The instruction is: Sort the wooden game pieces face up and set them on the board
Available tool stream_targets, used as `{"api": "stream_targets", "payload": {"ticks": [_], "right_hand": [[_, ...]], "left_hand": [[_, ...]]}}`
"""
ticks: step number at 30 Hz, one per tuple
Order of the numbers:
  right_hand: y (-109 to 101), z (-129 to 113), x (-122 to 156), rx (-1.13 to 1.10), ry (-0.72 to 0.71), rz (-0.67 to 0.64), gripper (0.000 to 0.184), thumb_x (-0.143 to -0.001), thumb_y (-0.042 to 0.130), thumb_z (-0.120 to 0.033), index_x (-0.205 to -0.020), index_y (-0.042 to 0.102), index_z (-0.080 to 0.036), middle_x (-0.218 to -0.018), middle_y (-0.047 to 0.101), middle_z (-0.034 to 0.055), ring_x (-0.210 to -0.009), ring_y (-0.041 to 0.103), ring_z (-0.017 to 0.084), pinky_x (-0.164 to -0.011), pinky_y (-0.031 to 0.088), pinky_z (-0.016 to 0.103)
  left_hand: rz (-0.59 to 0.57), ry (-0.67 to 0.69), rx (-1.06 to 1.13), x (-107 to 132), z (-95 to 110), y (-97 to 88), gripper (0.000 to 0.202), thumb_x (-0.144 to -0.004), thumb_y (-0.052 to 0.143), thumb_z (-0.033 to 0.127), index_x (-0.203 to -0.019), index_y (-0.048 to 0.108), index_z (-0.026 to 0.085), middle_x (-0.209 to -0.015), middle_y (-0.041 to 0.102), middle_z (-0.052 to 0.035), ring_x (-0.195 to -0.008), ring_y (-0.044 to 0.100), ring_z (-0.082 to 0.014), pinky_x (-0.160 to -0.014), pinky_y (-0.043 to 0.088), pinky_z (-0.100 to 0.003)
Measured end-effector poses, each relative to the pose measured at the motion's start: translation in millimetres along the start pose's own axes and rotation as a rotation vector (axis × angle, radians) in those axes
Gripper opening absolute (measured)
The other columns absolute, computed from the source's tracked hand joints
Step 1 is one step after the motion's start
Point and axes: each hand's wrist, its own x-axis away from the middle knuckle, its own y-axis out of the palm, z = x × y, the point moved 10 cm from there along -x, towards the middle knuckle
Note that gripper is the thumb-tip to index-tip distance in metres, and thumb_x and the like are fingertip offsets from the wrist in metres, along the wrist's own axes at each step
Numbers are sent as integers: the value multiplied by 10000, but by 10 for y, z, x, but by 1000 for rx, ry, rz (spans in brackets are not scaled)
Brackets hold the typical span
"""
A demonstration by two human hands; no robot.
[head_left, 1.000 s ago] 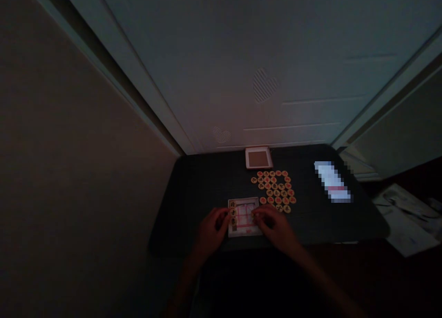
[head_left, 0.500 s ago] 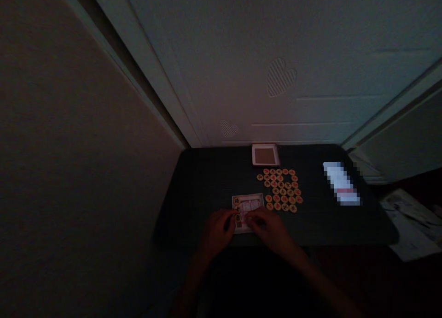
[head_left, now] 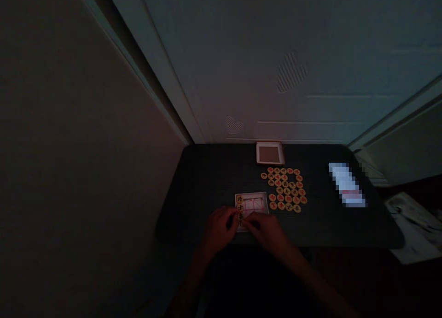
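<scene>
A shallow white box [head_left: 268, 203] lies near the front edge of the dark table. A column of round wooden Chinese chess pieces [head_left: 240, 199] runs down its left side, and a sheet with pink lines [head_left: 253, 206] covers its floor. My left hand [head_left: 221, 228] reaches over the box's left wall, thumb and fingertips closed against the column; what they grip, if anything, is hidden. At the lower end of the column, my right hand [head_left: 266, 230] pinches a chess piece [head_left: 241, 222], partly covered by the fingertips.
Many loose chess pieces [head_left: 285, 184], red and black marked, lie in rough rows right of the box. Behind them a box lid [head_left: 270, 154] sits by the white panel. A blurred bright phone-like object [head_left: 347, 184] lies at the right. Papers [head_left: 412, 226] are beyond the table [head_left: 203, 179].
My right hand has moved left across the box, bringing its fingertips and piece to the column's lower end. My left hand stays by the column. The camera view has shifted slightly.
</scene>
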Motion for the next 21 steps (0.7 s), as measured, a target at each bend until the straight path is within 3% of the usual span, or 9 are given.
{"api": "stream_targets", "payload": {"ticks": [7, 21], "right_hand": [[-26, 17, 22, 121, -52, 57, 108, -939, 643, -251, -928, 749, -234, -940, 768, 54, -875, 722, 219, -831, 558, 332], [55, 45, 44, 151, -9, 6, 134, -949, 625, -209, -987, 752, -232, -1001, 772, 38, -925, 719, 203, -875, 535, 316]], "left_hand": [[-17, 3, -9, 0, 15, 5, 173, -982, 521, 267, -1046, 680, 243, -1028, 745, -46, -970, 679, -212, -899, 507, -363], [21, 36, -23, 15, 14, 13, 141, -977, 542, 241, -1038, 668, 256, -1016, 744, -33, -957, 688, -214, -875, 517, -368]]}}
